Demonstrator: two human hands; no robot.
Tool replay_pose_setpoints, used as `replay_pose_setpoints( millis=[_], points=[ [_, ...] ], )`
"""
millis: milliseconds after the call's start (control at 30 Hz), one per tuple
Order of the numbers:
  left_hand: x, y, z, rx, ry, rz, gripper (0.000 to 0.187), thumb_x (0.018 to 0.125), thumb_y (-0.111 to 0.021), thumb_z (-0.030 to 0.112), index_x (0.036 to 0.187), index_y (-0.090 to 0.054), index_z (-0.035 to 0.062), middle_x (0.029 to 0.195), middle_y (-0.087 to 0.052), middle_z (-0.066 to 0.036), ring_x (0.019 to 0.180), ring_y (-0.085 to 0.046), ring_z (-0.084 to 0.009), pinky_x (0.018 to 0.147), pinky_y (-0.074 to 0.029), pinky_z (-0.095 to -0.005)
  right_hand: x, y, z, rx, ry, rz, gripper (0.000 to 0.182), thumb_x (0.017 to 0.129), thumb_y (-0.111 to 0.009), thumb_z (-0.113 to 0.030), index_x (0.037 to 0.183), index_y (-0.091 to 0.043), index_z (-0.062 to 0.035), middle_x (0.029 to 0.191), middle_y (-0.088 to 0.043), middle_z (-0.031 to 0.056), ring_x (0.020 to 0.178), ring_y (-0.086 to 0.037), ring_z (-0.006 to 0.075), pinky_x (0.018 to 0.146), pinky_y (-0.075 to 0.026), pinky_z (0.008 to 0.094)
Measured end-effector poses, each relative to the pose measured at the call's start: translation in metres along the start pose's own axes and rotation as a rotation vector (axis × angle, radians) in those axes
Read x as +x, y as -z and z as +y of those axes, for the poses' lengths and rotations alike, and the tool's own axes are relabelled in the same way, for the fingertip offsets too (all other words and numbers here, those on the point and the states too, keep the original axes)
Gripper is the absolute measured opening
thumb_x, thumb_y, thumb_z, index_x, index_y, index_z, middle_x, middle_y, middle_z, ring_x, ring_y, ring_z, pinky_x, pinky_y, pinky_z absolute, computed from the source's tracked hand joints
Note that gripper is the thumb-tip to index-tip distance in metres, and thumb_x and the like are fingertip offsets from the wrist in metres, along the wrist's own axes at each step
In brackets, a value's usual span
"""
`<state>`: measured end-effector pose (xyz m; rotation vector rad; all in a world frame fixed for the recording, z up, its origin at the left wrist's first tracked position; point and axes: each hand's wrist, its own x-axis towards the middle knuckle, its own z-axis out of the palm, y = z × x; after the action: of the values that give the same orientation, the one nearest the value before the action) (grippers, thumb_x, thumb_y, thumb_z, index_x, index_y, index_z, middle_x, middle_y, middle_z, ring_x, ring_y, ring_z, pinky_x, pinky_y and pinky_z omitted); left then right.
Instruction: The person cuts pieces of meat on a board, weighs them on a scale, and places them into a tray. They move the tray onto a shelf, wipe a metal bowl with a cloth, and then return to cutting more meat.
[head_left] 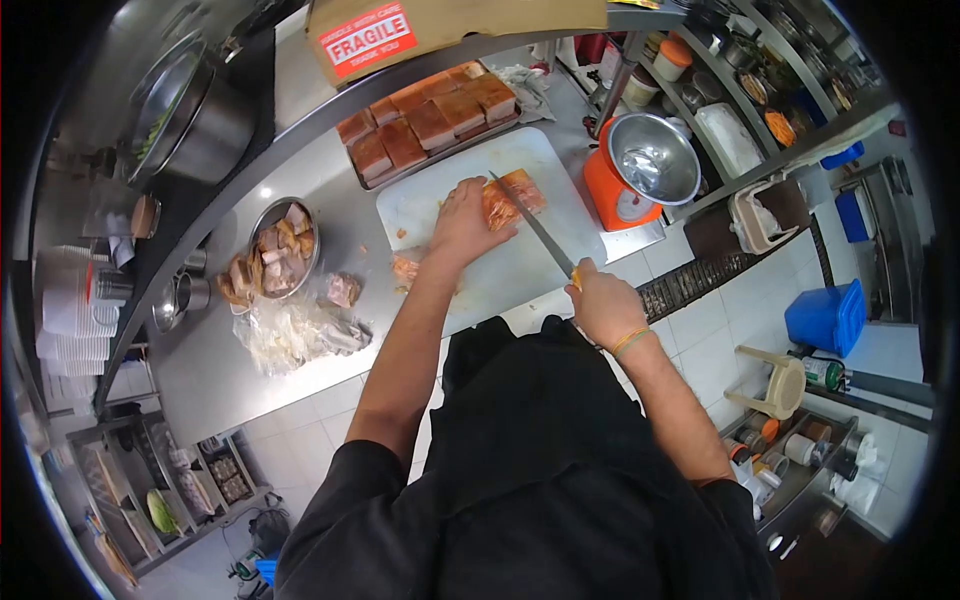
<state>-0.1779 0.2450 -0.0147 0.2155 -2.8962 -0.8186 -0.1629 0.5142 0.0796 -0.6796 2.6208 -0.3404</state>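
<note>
At one board (505, 262), two hands (471, 222) (608, 308), one knife (535, 228).

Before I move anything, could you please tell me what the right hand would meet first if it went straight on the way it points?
The right hand would probably meet the piece of meat under the knife first, though its height above the cutting board is unclear.

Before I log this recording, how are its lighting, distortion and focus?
Head view: strong fisheye bowing along the grey metal shelf edge, black vignetted corners, bright glare on the stainless-steel counter; the long, yellow-handled steel knife looks fairly crisp.
</note>
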Motion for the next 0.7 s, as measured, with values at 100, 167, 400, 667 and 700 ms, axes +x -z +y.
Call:
replay_pose_setpoints(
  millis=[100, 167, 400, 667, 700],
  points=[
    [0.009, 0.004, 0.013, 0.029, 0.131, -0.115, 0.089, 0.067, -0.089, 0.037, 0.137, -0.046, 0.001, 0.134, -0.055, -0.018, 0.128, -0.054, -0.0371, 0.108, -0.047, -0.044, 0.001, 0.006, -0.004, -0.047, 0.017, -0.011, 0.026, 0.098, -0.062, -0.022, 0.107, -0.055, 0.001, 0.084, -0.073, 0.0224, 0.084, -0.073, 0.0413, 0.075, -0.057, 0.052],
    [0.015, 0.002, 0.016, 0.072, 0.17, -0.138, 0.083, 0.067, -0.088, 0.037, 0.131, -0.049, 0.0025, 0.129, -0.057, -0.017, 0.124, -0.057, -0.0357, 0.105, -0.05, -0.0446, -0.001, 0.01, -0.009, -0.084, 0.01, -0.023, 0.025, 0.099, -0.062, -0.022, 0.107, -0.055, 0.0006, 0.084, -0.073, 0.0223, 0.084, -0.073, 0.0406, 0.076, -0.058, 0.0511],
    [0.02, -0.011, 0.016, 0.16, 0.211, -0.154, 0.076, 0.066, -0.088, 0.035, 0.126, -0.051, 0.0061, 0.126, -0.059, -0.013, 0.121, -0.06, -0.0317, 0.099, -0.053, -0.0438, -0.005, 0.014, -0.026, -0.145, -0.032, -0.043, 0.018, 0.097, -0.058, -0.014, 0.106, -0.056, 0.001, 0.088, -0.074, 0.0224, 0.086, -0.074, 0.0391, 0.077, -0.059, 0.0486],
    [0.024, -0.016, 0.017, 0.195, 0.241, -0.138, 0.075, 0.064, -0.089, 0.035, 0.124, -0.052, 0.009, 0.122, -0.061, -0.011, 0.117, -0.062, -0.0293, 0.096, -0.052, -0.0446, 0.018, 0.027, -0.037, -0.154, 0.021, -0.11, 0.018, 0.092, -0.054, -0.004, 0.107, -0.057, 0.0043, 0.097, -0.074, 0.0263, 0.09, -0.075, 0.0391, 0.08, -0.06, 0.0458],
    [0.025, -0.016, 0.018, 0.2, 0.238, -0.138, 0.074, 0.064, -0.089, 0.034, 0.123, -0.052, 0.0091, 0.122, -0.061, -0.01, 0.117, -0.062, -0.0293, 0.096, -0.052, -0.0446, 0.024, 0.027, -0.039, -0.161, 0.024, -0.114, 0.019, 0.092, -0.054, -0.005, 0.108, -0.057, 0.0047, 0.098, -0.074, 0.0261, 0.091, -0.075, 0.0391, 0.08, -0.06, 0.0457]
  ],
)
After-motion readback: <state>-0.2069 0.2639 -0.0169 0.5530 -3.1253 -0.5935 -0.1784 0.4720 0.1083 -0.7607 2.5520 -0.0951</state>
